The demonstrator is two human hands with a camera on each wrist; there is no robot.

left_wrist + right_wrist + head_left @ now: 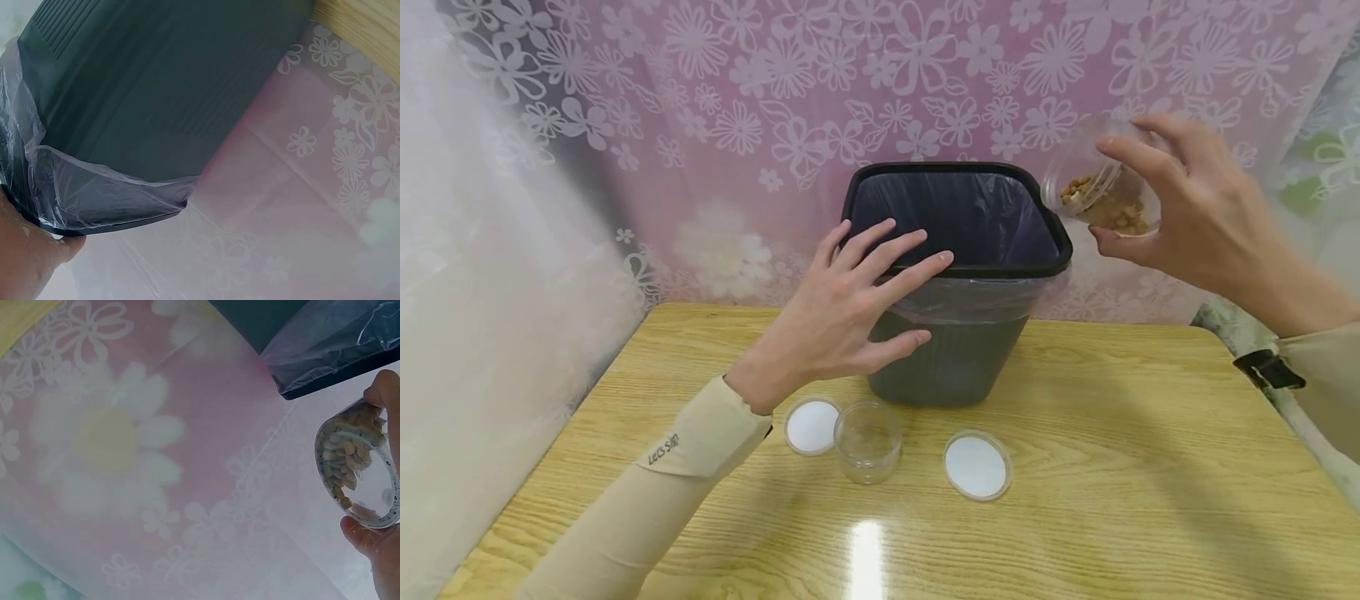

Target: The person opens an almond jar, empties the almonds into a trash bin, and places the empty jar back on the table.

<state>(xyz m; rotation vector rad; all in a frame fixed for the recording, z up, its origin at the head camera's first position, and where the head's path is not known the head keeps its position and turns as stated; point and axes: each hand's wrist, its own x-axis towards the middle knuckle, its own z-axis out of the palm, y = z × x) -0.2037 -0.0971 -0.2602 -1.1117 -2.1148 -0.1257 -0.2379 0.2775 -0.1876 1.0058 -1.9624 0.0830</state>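
Note:
My right hand point(1210, 204) grips a transparent plastic jar point(1097, 192), thumb below and fingers over the top. Tilted on its side, the jar points its mouth at the right rim of a dark green bin point(951, 362). Light brown nuts point(347, 456) lie inside along its lower wall. A thin plastic liner point(977, 298) is folded over the bin's black rim. With fingers spread, my left hand point(853, 312) lies over the bin's front left rim; its thumb is in front of the bin wall. In the left wrist view, most of that hand is out of frame.
On the wooden table point(1120, 500), in front of the bin, stands a transparent round container point(868, 450). A round white disc-like lid point(812, 425) lies left of it, another white lid point(977, 467) to its right. A pink flowered curtain point(737, 167) hangs behind.

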